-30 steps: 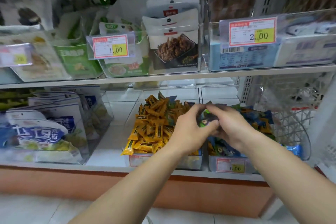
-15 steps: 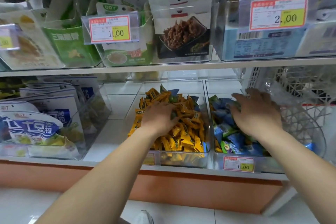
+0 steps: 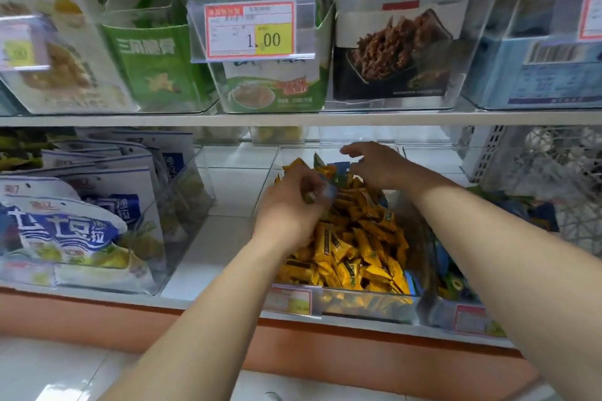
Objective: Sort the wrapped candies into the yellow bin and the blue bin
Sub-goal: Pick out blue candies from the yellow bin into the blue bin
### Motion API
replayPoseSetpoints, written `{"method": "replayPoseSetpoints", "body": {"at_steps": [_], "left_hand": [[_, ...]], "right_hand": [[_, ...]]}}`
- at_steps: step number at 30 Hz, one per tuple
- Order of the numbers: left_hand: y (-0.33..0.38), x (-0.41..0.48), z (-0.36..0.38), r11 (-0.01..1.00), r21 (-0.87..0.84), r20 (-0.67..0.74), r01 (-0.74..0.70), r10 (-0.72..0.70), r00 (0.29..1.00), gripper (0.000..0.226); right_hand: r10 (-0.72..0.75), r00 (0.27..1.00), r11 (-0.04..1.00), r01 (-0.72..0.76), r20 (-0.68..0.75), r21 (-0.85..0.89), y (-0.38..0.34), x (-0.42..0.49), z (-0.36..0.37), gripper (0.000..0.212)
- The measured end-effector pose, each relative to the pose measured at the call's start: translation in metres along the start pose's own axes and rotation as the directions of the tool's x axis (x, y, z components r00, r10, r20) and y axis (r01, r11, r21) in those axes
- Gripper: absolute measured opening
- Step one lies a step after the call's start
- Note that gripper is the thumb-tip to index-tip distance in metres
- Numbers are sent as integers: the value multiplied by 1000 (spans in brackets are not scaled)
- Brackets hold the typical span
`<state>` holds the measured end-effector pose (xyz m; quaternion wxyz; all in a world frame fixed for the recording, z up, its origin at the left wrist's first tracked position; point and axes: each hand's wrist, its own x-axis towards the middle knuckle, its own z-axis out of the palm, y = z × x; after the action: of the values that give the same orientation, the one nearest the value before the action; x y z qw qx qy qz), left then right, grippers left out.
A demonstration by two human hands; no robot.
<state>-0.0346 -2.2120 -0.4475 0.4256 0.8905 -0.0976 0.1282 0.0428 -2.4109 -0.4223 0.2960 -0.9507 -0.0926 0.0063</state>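
Note:
A clear bin (image 3: 368,303) on the lower shelf is heaped with yellow wrapped candies (image 3: 351,250); a few blue and green ones (image 3: 338,172) lie on top at the back. My left hand (image 3: 290,205) is over the pile's left side and pinches a blue-wrapped candy (image 3: 321,192). My right hand (image 3: 378,166) hovers over the back of the same pile with its fingers spread above the blue and green candies. To the right a second clear bin (image 3: 462,319) holds blue and green candies (image 3: 534,208), partly hidden by my right forearm.
Clear bins of blue and white snack bags (image 3: 75,224) stand on the left of the lower shelf. A white wire basket (image 3: 553,172) is at the far right. The upper shelf (image 3: 293,118) with more snack bins overhangs close above my hands.
My right hand moved left from the blue candy bin to the back of the yellow bin. My left hand lifted off the pile and now pinches a blue candy. The camera came closer.

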Motion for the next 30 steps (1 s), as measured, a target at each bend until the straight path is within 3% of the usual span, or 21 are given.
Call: {"method": "replayPoseSetpoints", "body": {"at_steps": [2, 4, 8, 12, 16, 19, 21, 24, 26, 30], "left_hand": [[-5, 1, -13, 999, -52, -141, -3, -4, 990, 28], [-9, 2, -21, 999, -42, -177, 12, -19, 984, 39], [-18, 2, -25, 997, 28, -105, 66, -63, 992, 43], [-23, -1, -26, 996, 93, -38, 9, -5, 999, 43], [-25, 0, -26, 1000, 26, -49, 14, -12, 999, 44], [-25, 2, -27, 1000, 13, -92, 21, -20, 996, 40], [-27, 3, -28, 999, 30, -131, 26, -22, 991, 37], [-31, 2, -29, 998, 49, -124, 38, -32, 992, 40], [-33, 0, -28, 999, 45, -109, 28, -23, 994, 43], [-37, -1, -27, 999, 26, -102, 18, -16, 995, 46]], "right_hand": [[40, 995, 999, -40, 94, 5, -2, 18, 6, 52], [64, 984, 998, -60, 166, -32, -4, 29, 14, 53], [63, 974, 980, -19, 219, -198, -5, 34, 22, 43], [83, 972, 984, -45, 222, -171, 1, 22, 14, 44], [83, 995, 979, -70, 61, -194, 8, 9, 0, 39], [8, 985, 996, -23, -171, -87, 5, 8, -7, 31], [-25, 970, 999, 36, -240, 40, -3, 15, -4, 20], [-17, 966, 980, 68, -259, 188, -20, 28, 10, 22], [-64, 960, 990, 95, -274, 102, -27, 38, 23, 24], [-95, 981, 995, 98, -172, 8, -31, 52, 40, 23]]}}
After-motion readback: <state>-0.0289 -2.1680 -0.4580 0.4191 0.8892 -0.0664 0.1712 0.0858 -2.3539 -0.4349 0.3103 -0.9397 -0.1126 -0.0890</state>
